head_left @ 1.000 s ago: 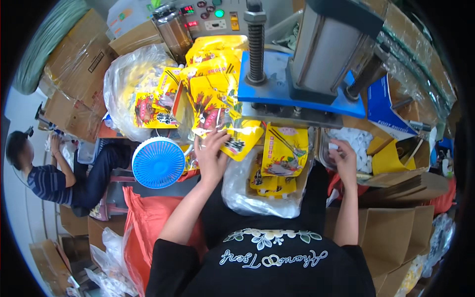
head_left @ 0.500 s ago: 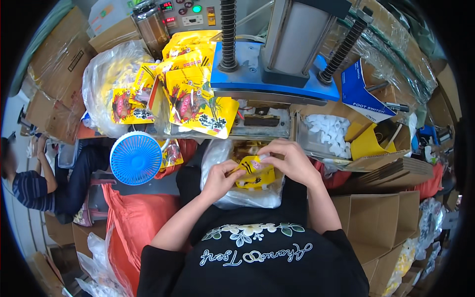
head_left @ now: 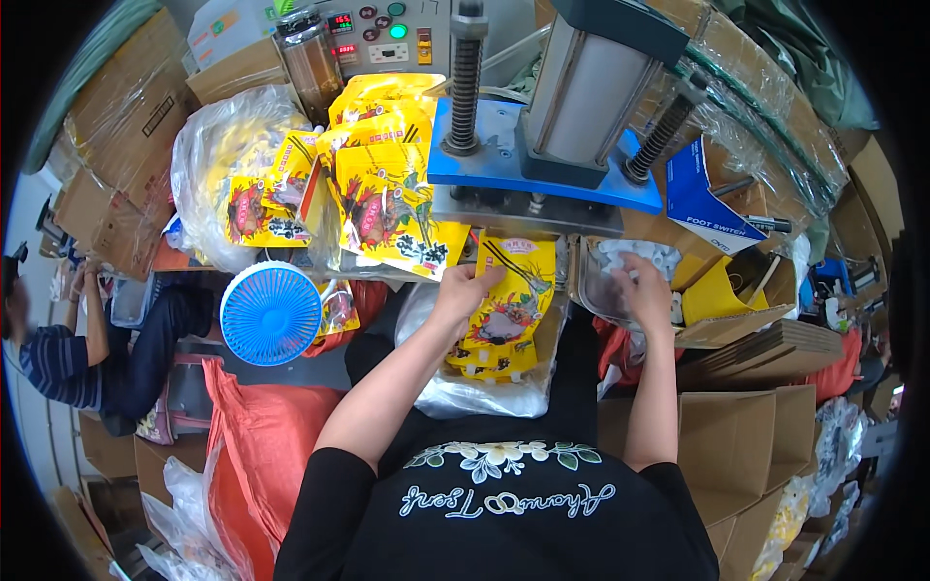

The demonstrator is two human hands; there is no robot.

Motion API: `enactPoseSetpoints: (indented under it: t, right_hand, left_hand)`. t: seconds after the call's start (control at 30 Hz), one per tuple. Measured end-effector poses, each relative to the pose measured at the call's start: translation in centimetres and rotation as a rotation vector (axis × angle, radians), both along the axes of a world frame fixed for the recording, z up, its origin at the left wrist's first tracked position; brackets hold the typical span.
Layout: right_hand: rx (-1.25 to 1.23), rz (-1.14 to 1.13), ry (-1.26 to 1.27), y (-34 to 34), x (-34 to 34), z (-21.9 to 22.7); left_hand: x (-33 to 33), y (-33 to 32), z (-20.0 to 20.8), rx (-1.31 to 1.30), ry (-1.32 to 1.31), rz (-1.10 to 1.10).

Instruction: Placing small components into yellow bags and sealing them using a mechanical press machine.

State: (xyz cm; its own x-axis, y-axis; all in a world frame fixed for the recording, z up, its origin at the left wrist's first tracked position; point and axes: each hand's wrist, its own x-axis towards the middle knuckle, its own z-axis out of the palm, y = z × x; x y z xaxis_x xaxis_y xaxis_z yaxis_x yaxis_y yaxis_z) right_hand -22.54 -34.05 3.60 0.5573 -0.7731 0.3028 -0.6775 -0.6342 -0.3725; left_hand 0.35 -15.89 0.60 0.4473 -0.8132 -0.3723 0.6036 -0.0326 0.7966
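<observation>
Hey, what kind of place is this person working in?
Probably a small packaging workshop. A pneumatic press machine with a control panel stands over stacked yellow printed pouches, the left hand holds another yellow pouch, and cardboard boxes crowd around.

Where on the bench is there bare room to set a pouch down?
Hardly any. The only open gap lies under the blue press plate, between the fanned yellow pouches and the tray of white pieces, where the left hand holds a yellow pouch.
</observation>
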Motion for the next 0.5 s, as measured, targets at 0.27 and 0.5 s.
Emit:
enactPoseSetpoints:
  t: [0.27, 0.5]
  right_hand:
    - [0.142, 0.083, -0.131, 1.5, 1.6, -1.8]
    - [0.321, 0.070, -0.375, 1.7, -0.1, -1.3]
  left_hand:
    - [4.7, 4.4, 3.3, 0.179, -1.559, 0.264]
    - [7.0, 9.7, 0.3, 0.192, -1.628, 0.247]
